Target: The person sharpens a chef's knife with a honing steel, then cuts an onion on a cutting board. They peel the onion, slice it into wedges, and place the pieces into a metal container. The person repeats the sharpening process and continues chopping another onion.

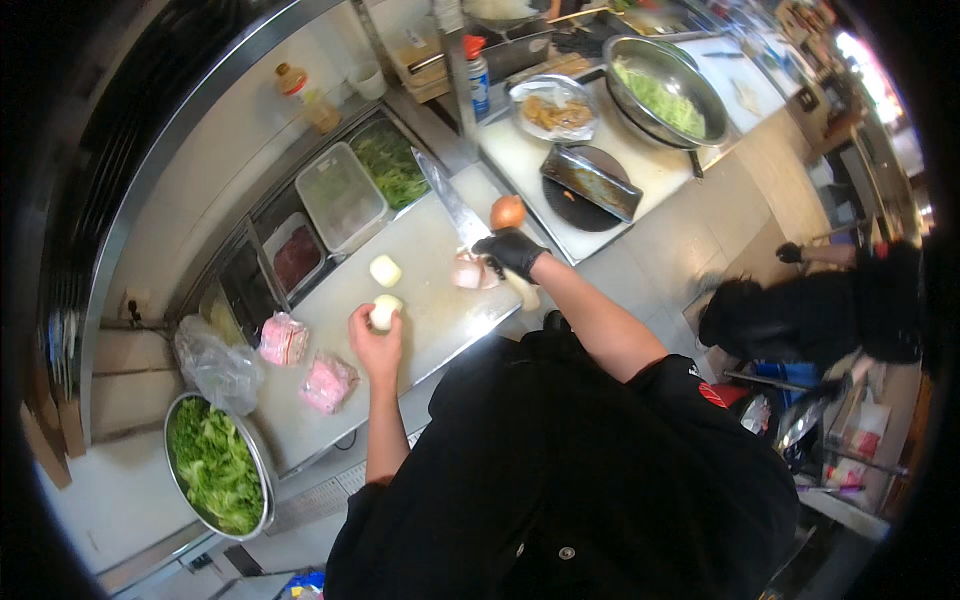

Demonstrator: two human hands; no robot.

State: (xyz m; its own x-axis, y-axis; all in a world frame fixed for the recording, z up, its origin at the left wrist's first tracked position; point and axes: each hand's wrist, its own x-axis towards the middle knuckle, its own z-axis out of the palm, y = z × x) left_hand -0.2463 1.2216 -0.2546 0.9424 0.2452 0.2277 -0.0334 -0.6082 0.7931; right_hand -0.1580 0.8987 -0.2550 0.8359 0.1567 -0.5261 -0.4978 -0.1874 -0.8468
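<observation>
My bare left hand [376,346] has thumb and fingers around a peeled onion [386,306] at the white cutting board [431,251]. Just beyond it sits a second peeled onion [385,271]. In a black glove, my right hand [513,253] grips a large kitchen knife [451,204]; its broad blade points away from me and its pale handle end shows below the hand. Under that hand lie pinkish, peel-like pieces [470,273], partly covered. An unpeeled brown onion [508,213] rests just past the glove.
Two pink plastic-wrapped packs [328,383] and a clear plastic bag [217,364] lie leftward, near a bowl of green lettuce [219,465]. Food containers [343,196] line the back. Rightward stand a foil-lined dish [553,112] and a shredded-vegetable bowl [664,94]. A person [817,311] stands at right.
</observation>
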